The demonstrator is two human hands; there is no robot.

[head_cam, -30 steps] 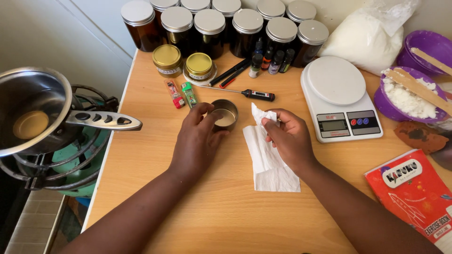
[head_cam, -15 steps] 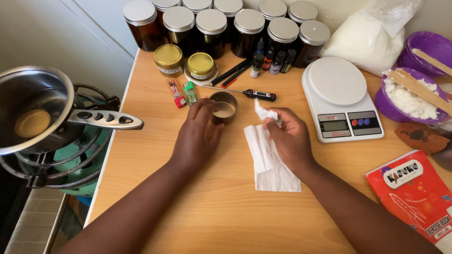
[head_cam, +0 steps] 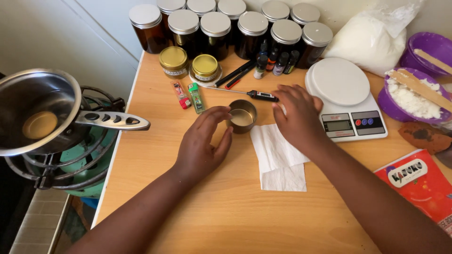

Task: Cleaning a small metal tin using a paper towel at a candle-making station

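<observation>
My left hand (head_cam: 203,146) curls around the small open metal tin (head_cam: 242,116) on the wooden table (head_cam: 226,207), my thumb and fingers (head_cam: 217,113) cupped loosely against its near-left side, not closed tight on it. The tin stands upright near the middle of the table, its pale inside showing. My right hand (head_cam: 297,117) rests palm down just right of the tin, fingers spread flat over the top corner of a white paper towel (head_cam: 278,160), gripping nothing that I can see. The towel lies flat, reaching from the tin's right side toward me.

Just behind my hands lies a black probe thermometer (head_cam: 256,94), with two lighters (head_cam: 188,95) to its left. Two gold-lidded jars (head_cam: 188,63) sit behind those, and a row of dark amber jars with silver lids (head_cam: 226,26) lines the back edge. A white kitchen scale (head_cam: 346,101) stands just right of my right hand. Left of the table, a steel saucepan (head_cam: 40,113) sits on a gas burner
</observation>
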